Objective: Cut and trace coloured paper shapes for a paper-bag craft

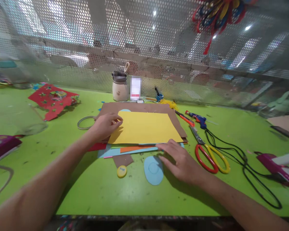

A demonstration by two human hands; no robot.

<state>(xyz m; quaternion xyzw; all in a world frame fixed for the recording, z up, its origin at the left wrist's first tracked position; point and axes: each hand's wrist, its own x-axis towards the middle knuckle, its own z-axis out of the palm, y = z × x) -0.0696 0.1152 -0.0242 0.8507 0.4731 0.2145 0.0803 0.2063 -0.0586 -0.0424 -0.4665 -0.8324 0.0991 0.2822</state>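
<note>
A yellow sheet of paper (pixel 146 128) lies across a stack of coloured papers and brown cardboard (pixel 139 106). At its left edge is my left hand (pixel 107 125), fingers loosely bent and apart, their tips at the paper's margin. My right hand (pixel 180 162) hovers or rests by the front right edge of the sheet, with its fingers spread and nothing visible in them. Close to the right thumb lies a light blue paper cutout (pixel 150 178) with a circle on it. Orange and blue strips (pixel 132 149) stick out from under the sheet.
Red-and-yellow-handled scissors (pixel 208 157) and a blue glue gun (pixel 198 120) with a black cord lie on the right. A yellow round lid (pixel 121 172) is in front. A red cut paper (pixel 55 99) and a tape ring (pixel 85 123) lie left. A white jar (pixel 119 88) stands behind.
</note>
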